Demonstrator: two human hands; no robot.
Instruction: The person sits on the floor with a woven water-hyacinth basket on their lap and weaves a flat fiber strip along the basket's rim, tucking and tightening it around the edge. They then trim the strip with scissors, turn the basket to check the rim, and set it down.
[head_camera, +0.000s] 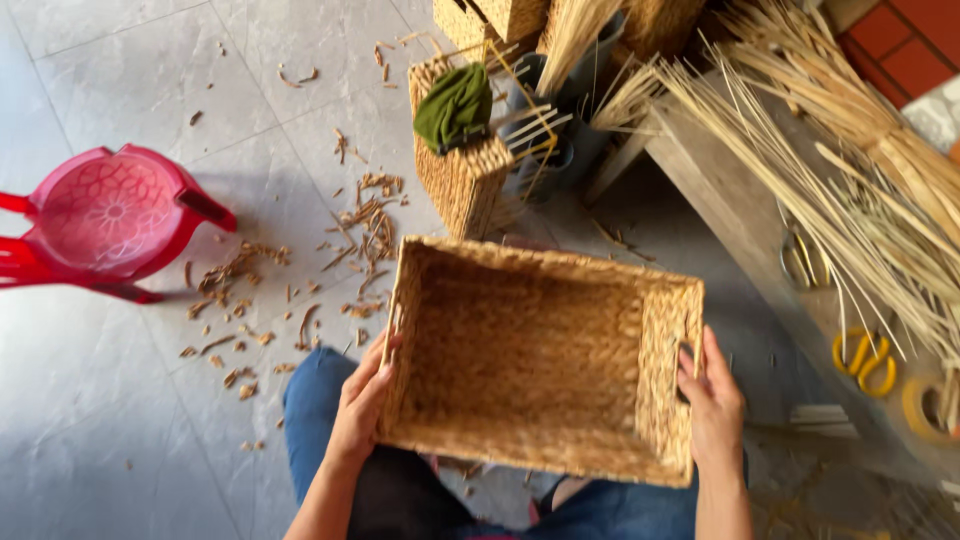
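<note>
Woven basket, rectangular and open-topped, sits over a seated person's lap, gripped at both short ends: the left hand clasps its near-left rim, the right hand closes on the handle slot at the right. Behind it stands a smaller basket draped with a green cloth. Straw scraps litter the tiled floor beside a red plastic stool, while bundled reeds lie across a bench on the right.

Both hands, left hand and right hand, hold a woven basket by its ends.
</note>
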